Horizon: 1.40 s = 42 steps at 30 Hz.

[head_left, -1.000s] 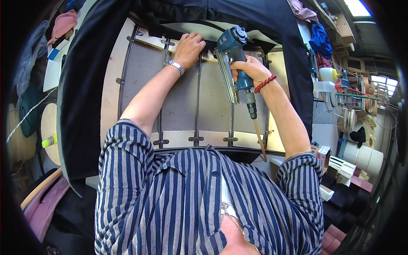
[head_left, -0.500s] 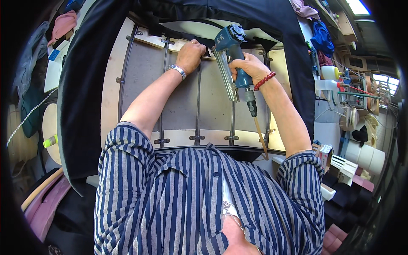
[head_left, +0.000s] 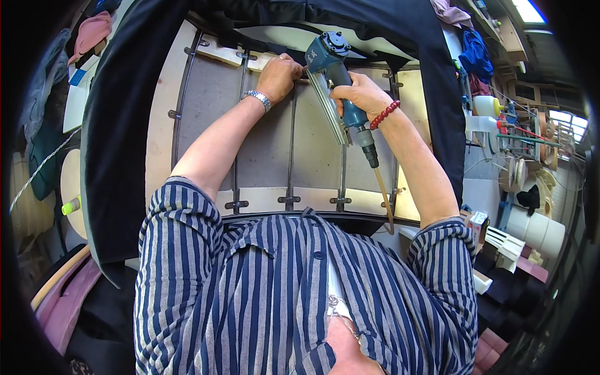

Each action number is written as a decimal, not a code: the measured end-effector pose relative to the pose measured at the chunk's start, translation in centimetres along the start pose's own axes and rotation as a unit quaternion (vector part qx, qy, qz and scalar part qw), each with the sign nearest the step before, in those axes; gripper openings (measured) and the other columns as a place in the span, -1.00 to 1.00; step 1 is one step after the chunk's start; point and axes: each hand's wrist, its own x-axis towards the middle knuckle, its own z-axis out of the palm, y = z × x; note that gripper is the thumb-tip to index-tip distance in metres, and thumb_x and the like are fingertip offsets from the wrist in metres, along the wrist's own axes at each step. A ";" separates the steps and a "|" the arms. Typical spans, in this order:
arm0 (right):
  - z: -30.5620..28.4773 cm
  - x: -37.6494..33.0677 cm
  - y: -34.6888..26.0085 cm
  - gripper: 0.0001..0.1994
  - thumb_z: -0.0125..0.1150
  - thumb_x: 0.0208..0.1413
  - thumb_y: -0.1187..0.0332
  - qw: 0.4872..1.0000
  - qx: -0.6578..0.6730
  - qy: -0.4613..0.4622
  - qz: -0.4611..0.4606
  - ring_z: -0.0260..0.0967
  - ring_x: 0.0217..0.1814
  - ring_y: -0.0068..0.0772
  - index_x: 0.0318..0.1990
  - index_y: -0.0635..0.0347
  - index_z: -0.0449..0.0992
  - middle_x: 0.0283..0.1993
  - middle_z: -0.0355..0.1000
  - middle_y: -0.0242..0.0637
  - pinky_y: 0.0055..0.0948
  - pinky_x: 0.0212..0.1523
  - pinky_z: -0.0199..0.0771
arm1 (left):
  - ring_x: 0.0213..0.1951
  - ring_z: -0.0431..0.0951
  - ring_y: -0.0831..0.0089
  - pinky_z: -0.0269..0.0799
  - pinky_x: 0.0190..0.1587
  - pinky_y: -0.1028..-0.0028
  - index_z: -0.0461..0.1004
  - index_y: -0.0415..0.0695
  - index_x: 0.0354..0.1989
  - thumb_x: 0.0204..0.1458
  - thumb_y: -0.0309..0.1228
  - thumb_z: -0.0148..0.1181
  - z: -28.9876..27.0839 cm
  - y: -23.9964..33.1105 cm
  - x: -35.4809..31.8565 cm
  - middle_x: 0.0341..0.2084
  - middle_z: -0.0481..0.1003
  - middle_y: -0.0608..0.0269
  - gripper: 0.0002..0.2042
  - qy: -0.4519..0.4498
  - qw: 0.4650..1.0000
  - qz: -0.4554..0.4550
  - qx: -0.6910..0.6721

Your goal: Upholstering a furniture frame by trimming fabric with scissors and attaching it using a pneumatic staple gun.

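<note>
My right hand point(head_left: 362, 97) is wrapped round the grip of a blue air staple gun point(head_left: 331, 59) with a silver magazine. An air hose point(head_left: 382, 190) runs down from its handle. The gun's nose is close beside my left hand point(head_left: 278, 78), whose closed fingers pinch black fabric point(head_left: 269, 45) against the far wooden strip point(head_left: 215, 50) of a frame. Grey sheeting point(head_left: 262, 137) spans this frame, crossed by several dark metal rods point(head_left: 290, 140). The exact spot at the gun's tip is hidden.
Black cloth drapes point(head_left: 122, 144) hang over the left and right sides of the frame. Metal clips point(head_left: 289, 200) fix the rods to the near wooden strip point(head_left: 259, 199). White containers point(head_left: 481, 122) and white rolls point(head_left: 537, 228) stand at the right; pink foam pieces point(head_left: 72, 306) lie at lower left.
The staple gun has moved a little left and up, closer to my left hand. My left hand has shifted slightly left and still pinches the fabric.
</note>
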 end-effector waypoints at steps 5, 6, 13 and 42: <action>0.2 0.2 -0.1 -0.83 0.18 -0.10 0.46 1.000 -0.023 -0.017 0.004 0.33 -0.62 -0.52 -0.37 0.22 0.31 -0.61 0.35 -0.35 -0.52 -0.55 0.36 | -0.27 0.49 0.22 0.40 -0.19 0.34 0.58 -0.15 -0.54 -0.21 -0.58 0.10 0.0 -0.1 0.0 -0.51 0.54 0.13 -0.87 0.001 1.000 -0.011 -0.019; 0.2 0.2 0.0 -0.83 0.18 -0.10 0.46 1.000 -0.023 -0.017 0.005 0.33 -0.62 -0.52 -0.37 0.22 0.31 -0.61 0.35 -0.35 -0.52 -0.55 0.36 | -0.27 0.49 0.22 0.40 -0.20 0.34 0.58 -0.15 -0.54 -0.21 -0.58 0.09 0.0 0.0 0.0 -0.51 0.55 0.14 -0.87 0.000 1.000 -0.017 -0.025; 0.2 1.2 0.1 -0.90 0.13 -0.11 0.46 0.997 -0.070 -0.015 0.011 0.33 -0.65 -0.52 -0.46 0.21 0.33 -0.64 0.35 -0.35 -0.50 -0.57 0.37 | -0.29 0.49 0.23 0.41 -0.20 0.35 0.58 -0.16 -0.55 -0.22 -0.57 0.11 0.0 -0.3 0.0 -0.52 0.55 0.17 -0.89 0.013 1.000 0.001 -0.019; -0.4 1.8 0.3 -0.83 0.18 -0.12 0.49 0.998 0.052 -0.003 -0.025 0.35 -0.65 -0.44 -0.36 0.28 0.34 -0.61 0.36 -0.30 -0.47 -0.56 0.40 | -0.11 0.36 0.27 0.20 -0.05 0.26 0.59 -0.04 -0.39 -0.22 -0.35 0.30 -1.1 3.4 -2.0 -0.28 0.44 0.25 -0.83 0.130 0.960 -0.157 0.192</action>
